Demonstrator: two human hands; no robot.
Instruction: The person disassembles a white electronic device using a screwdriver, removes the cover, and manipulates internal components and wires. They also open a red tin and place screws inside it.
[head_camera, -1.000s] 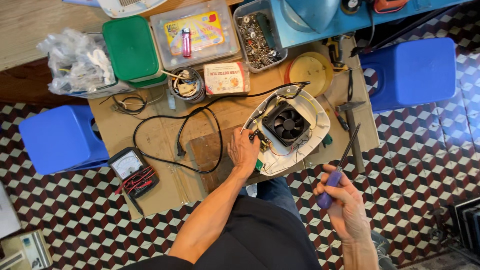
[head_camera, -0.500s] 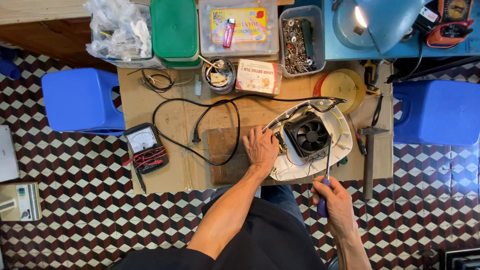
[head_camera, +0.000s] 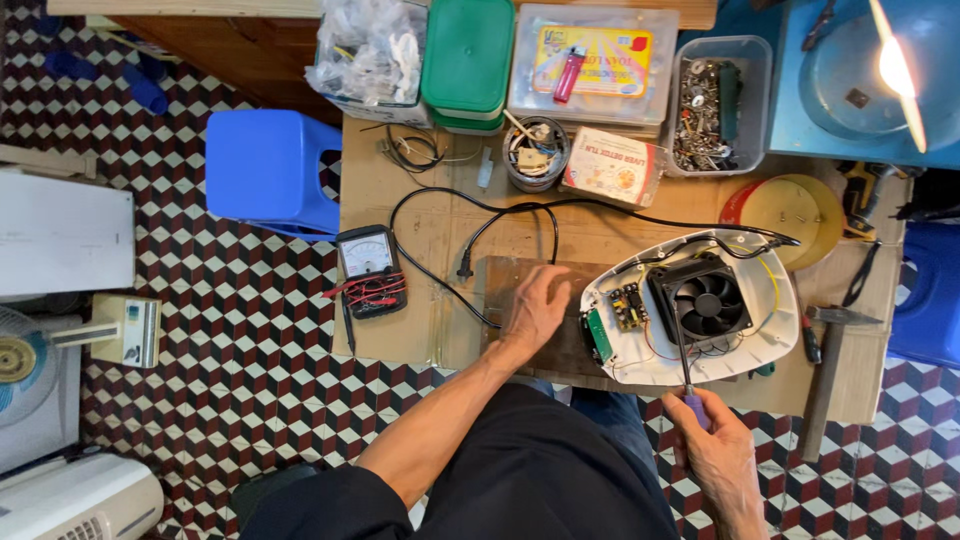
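An opened white appliance shell (head_camera: 775, 340) lies on a wooden board on the low table; inside it sit a black fan (head_camera: 708, 300) and a small circuit board (head_camera: 628, 307). My left hand (head_camera: 535, 308) rests flat on the wooden board (head_camera: 500, 285), fingers against the shell's left edge. My right hand (head_camera: 715, 455) grips a purple-handled screwdriver (head_camera: 685, 365) whose shaft reaches up into the shell beside the fan. A black power cord (head_camera: 520, 215) loops from the shell across the table.
An analog multimeter (head_camera: 368, 268) with red leads lies at the table's left. A hammer (head_camera: 828, 375) lies at the right. Plastic boxes of parts, a green-lidded box (head_camera: 467, 55), a tin (head_camera: 535, 152) and a yellow lid (head_camera: 790, 208) line the back. Blue stools (head_camera: 268, 170) stand on both sides.
The view shifted, so the table sits further right. My right hand brought the screwdriver from beside the shell to point its tip inside, next to the fan. My left hand stayed at the shell's edge.
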